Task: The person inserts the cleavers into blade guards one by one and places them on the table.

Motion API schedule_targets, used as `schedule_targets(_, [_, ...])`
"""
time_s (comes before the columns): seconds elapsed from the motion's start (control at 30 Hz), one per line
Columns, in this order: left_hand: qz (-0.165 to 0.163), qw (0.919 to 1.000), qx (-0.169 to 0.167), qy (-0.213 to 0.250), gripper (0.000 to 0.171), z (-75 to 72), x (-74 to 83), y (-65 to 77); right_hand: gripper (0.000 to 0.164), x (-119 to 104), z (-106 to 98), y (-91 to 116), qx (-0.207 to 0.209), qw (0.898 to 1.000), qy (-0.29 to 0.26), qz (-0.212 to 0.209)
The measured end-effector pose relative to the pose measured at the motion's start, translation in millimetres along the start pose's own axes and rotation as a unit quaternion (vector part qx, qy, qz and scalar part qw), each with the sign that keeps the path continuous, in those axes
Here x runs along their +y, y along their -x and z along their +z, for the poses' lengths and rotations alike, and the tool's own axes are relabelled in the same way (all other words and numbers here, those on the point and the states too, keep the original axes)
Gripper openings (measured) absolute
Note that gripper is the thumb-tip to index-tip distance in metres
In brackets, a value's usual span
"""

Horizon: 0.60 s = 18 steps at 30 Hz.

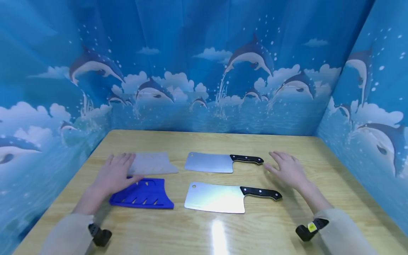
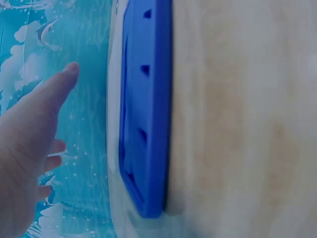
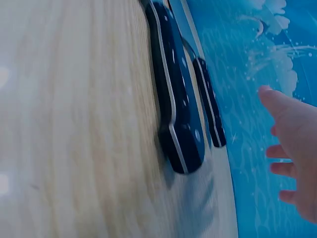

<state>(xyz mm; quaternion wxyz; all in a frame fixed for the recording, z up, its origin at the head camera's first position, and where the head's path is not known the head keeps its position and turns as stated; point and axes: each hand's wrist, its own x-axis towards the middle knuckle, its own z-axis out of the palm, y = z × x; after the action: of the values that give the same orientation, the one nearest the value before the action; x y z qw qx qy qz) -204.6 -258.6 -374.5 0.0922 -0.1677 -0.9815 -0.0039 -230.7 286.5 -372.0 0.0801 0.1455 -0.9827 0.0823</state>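
My left hand (image 1: 116, 173) hovers with spread fingers over the left ends of a whitish blade cover (image 1: 153, 163) and a blue blade cover (image 1: 143, 194), holding neither. Slots run along the blue cover, which lies nearer to me. Two cleavers with black riveted handles lie to the right, blades pointing left: a far cleaver (image 1: 210, 163) and a near cleaver (image 1: 216, 198). Beside the far cleaver's handle end is my right hand (image 1: 288, 170), its fingers extended and nothing in its grasp. The right wrist view shows the near handle (image 3: 176, 94) in front of the far one.
All of it lies on a light wooden table (image 1: 261, 233) with a bright reflection at its front. A blue curtain (image 1: 191, 53) printed with dolphins encloses the back and both sides. A small black camera sits on each wrist.
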Motion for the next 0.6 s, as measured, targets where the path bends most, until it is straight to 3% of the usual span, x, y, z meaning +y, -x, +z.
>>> schedule_targets(0.2, [0.042,0.9984,0.033,-0.019,0.077,1.4,9.3,8.5,0.055,-12,6,7,-0.015,0.997,-0.064,-0.040])
schedule_targets(0.4, [0.092,0.9951,-0.014,0.034,0.084,3.5,18.2,18.6,0.057,-16,15,13,-0.065,0.984,-0.144,-0.085])
schedule_targets(0.6, [0.121,0.9877,-0.055,0.082,0.102,11.2,20.9,28.2,0.054,-18,20,14,-0.124,0.964,-0.217,-0.092])
